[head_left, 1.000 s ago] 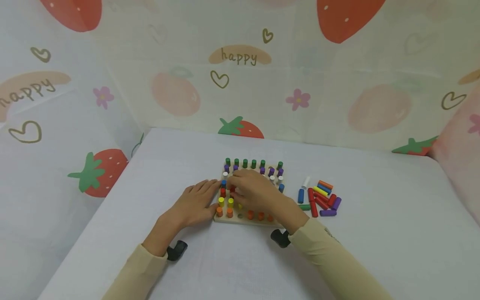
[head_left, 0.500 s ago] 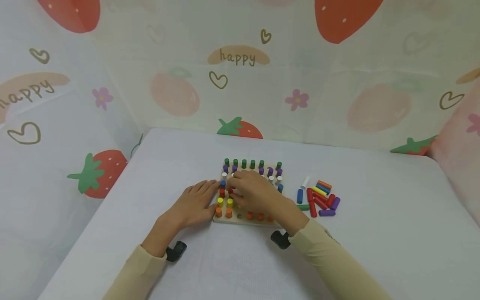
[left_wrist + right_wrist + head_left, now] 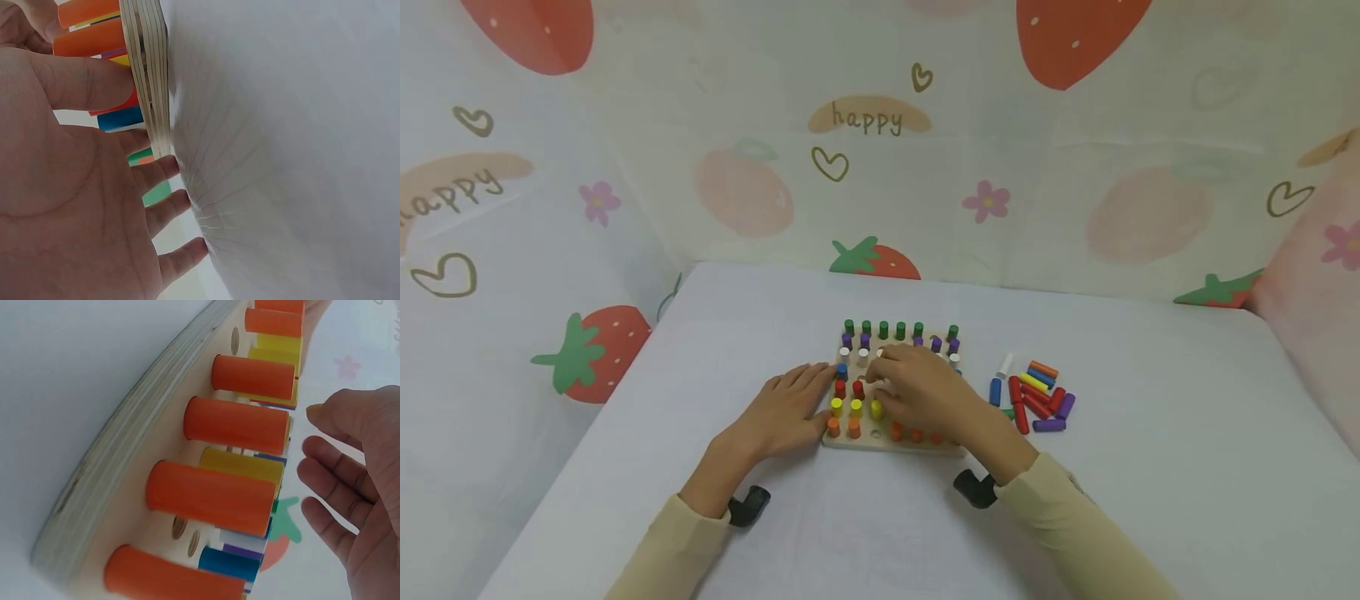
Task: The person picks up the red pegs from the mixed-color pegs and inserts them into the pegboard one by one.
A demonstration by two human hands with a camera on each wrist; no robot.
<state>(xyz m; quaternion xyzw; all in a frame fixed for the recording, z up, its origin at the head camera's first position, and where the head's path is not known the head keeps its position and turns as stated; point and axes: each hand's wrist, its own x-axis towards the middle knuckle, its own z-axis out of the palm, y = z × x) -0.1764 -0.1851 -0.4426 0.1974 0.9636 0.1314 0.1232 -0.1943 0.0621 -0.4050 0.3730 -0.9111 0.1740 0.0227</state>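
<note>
A wooden pegboard holds rows of coloured pegs, including green, purple, white, blue, red, yellow and orange ones. My left hand lies along its left side; in the left wrist view the thumb touches the board's layered edge and the other fingers are spread. Over the middle of the board hovers my right hand, hiding several pegs. In the right wrist view its fingers are loosely bent, apart from the thumb, with nothing visible between them. A red peg and a yellow peg stand near its fingertips.
Loose pegs lie right of the board, among them a white peg, a blue peg, a purple peg and several red ones. An unfilled hole shows in the orange row. A patterned cloth hangs behind the table.
My right hand has drawn back slightly to the right from the second red peg, which now shows fully, standing in its row. My left hand stays against the board.
</note>
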